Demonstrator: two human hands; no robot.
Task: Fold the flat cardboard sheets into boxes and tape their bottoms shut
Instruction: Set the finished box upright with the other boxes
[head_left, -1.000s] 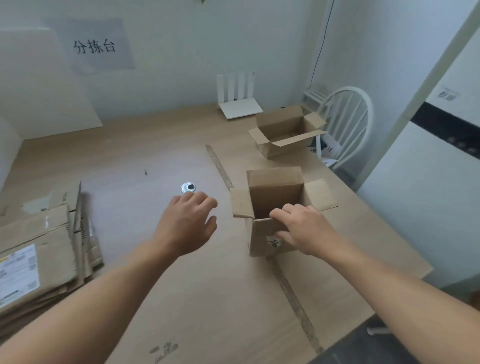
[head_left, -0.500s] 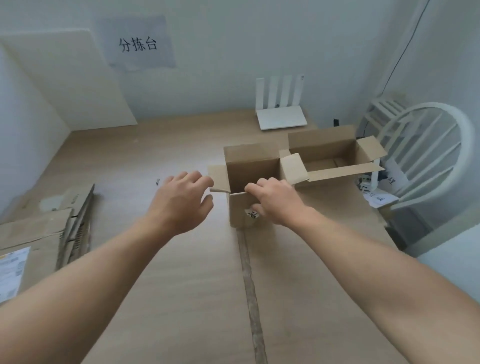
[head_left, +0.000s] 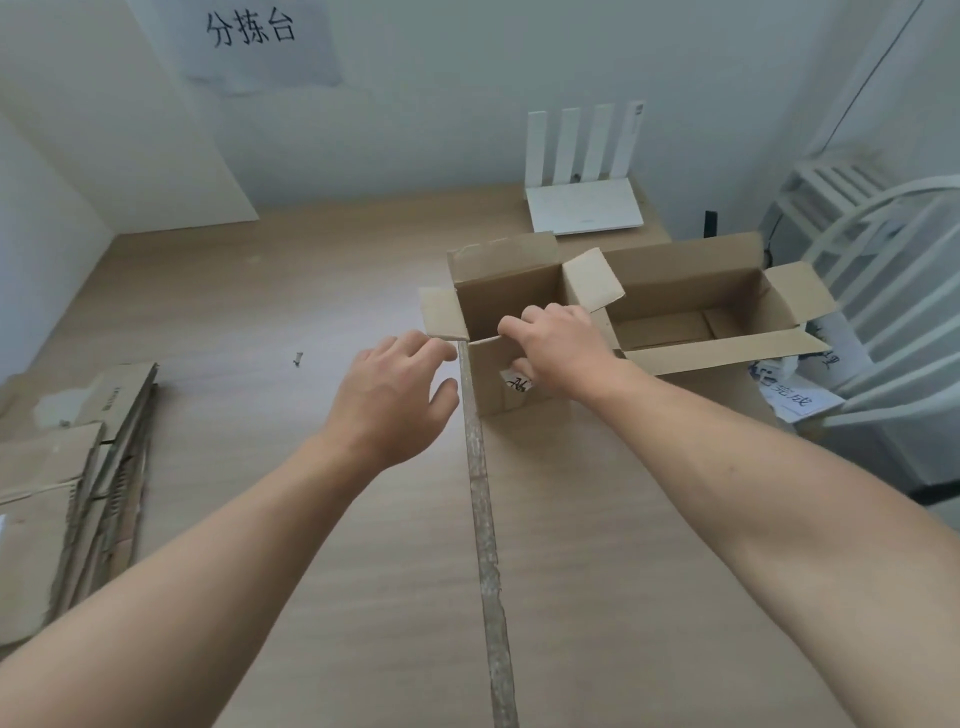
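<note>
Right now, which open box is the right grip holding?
The smaller, nearer box, its front rim pinched by the right grip; the longer box beside it is unheld.

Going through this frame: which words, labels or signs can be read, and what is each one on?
"分拣台": paper sign on the wall.
"完成": paper sheet lying far right; the characters above it are cut off and unreadable.
Handwritten sticker on the small box: partly under the right hand, unreadable.
Print on the flat cardboard stack: too small to read.
</note>
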